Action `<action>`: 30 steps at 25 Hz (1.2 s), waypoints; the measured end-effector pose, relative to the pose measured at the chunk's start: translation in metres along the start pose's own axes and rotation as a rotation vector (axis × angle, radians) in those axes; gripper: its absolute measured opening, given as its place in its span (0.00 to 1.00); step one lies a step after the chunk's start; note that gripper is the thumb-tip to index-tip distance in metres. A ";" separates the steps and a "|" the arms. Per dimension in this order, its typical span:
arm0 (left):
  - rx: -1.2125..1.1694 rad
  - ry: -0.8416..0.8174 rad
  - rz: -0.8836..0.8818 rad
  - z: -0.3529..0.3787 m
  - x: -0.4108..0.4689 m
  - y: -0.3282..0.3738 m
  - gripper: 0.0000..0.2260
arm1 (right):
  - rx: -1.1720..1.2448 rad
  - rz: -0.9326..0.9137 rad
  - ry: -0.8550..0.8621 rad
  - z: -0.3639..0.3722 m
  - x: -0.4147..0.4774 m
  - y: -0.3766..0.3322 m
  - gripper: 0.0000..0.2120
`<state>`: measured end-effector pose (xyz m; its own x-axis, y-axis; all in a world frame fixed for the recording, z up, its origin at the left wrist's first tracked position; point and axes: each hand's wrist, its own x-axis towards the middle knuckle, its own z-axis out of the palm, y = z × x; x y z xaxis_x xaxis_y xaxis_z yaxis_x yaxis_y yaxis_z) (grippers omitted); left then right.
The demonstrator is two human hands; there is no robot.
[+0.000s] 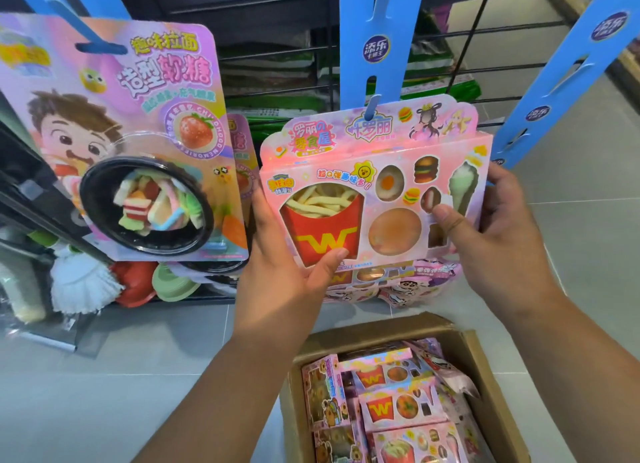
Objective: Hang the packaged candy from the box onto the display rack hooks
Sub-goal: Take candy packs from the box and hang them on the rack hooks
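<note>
A pink candy pack [374, 185] with a fries picture and small gummy foods hangs upright in the middle, its top hole threaded over a blue hook tab [372, 107] of the middle blue hanging strip [375, 40]. My left hand [287, 254] grips its lower left corner, thumb on the front. My right hand [498, 227] holds its right edge, thumb pressed on the front. Below stands an open cardboard box [485, 393] with several more pink packs [394, 407]. More packs [408, 282] hang lower on the same strip, mostly hidden behind the held one.
A large pink noodle-candy card [131, 144] with a black bowl hangs on the left blue strip [69, 2]. A third blue strip [568, 74] slants at the right. A black wire rack [277, 47] stands behind. Mop heads and plastic bowls [138, 282] lie at lower left on the grey tiled floor.
</note>
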<state>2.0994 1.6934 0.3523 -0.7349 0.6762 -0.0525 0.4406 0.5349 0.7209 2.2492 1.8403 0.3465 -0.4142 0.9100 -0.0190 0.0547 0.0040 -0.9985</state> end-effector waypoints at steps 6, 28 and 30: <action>0.048 -0.095 -0.093 -0.006 -0.023 -0.010 0.50 | -0.494 0.062 -0.103 -0.015 -0.017 -0.005 0.33; 0.702 -0.660 -0.101 0.111 -0.181 -0.113 0.45 | -1.549 0.220 -0.761 -0.080 -0.178 0.158 0.47; 0.705 -0.707 -0.095 0.130 -0.188 -0.133 0.44 | -1.556 0.270 -0.771 -0.083 -0.189 0.186 0.47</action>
<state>2.2459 1.5606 0.1768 -0.4083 0.6386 -0.6523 0.7693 0.6254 0.1307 2.4136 1.7034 0.1688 -0.5195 0.5679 -0.6384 0.7374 0.6755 0.0008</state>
